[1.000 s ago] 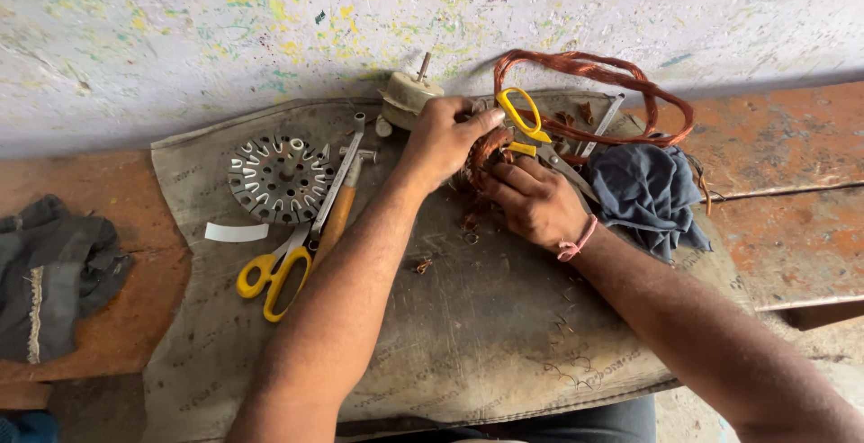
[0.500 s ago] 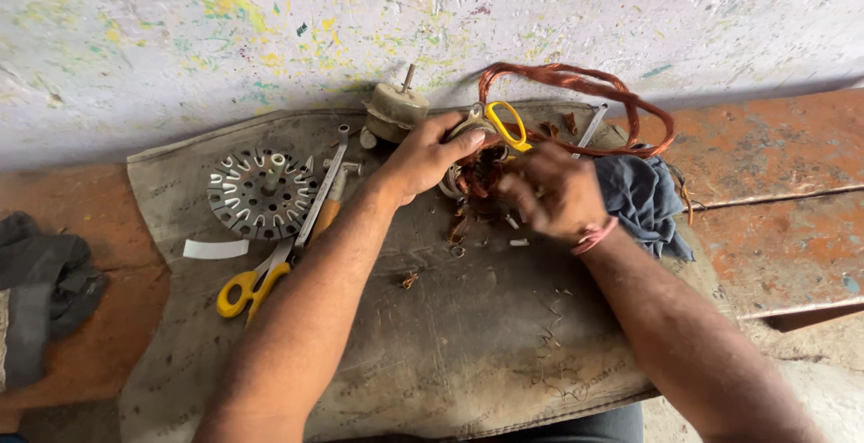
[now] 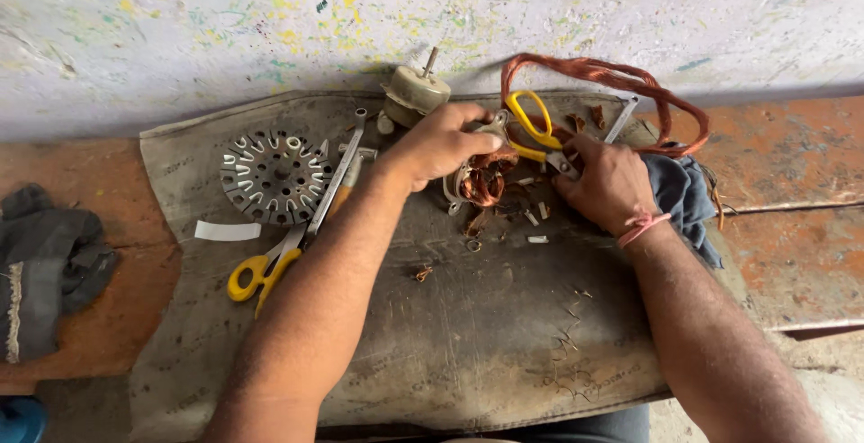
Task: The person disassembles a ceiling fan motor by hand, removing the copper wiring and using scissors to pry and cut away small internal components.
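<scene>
My left hand (image 3: 441, 144) grips a small motor stator with copper windings (image 3: 484, 180) on a grey cloth mat (image 3: 468, 335). My right hand (image 3: 607, 182) holds yellow-handled cutters (image 3: 533, 126) by the jaw end, right beside the windings. Bits of copper and white insulation (image 3: 536, 239) lie scattered just below the stator. A loop of copper wire (image 3: 621, 79) lies behind my right hand.
A round slotted metal plate (image 3: 273, 176), a wrench (image 3: 337, 182), yellow-handled scissors (image 3: 261, 268) and a white strip (image 3: 227, 231) lie to the left. A motor part with a shaft (image 3: 416, 90) stands by the wall. There is blue cloth (image 3: 684, 193) at right and dark cloth (image 3: 49, 263) at far left.
Both hands have stayed on the stator. My right hand moved down and right along the cutters. More small scraps lie below the windings.
</scene>
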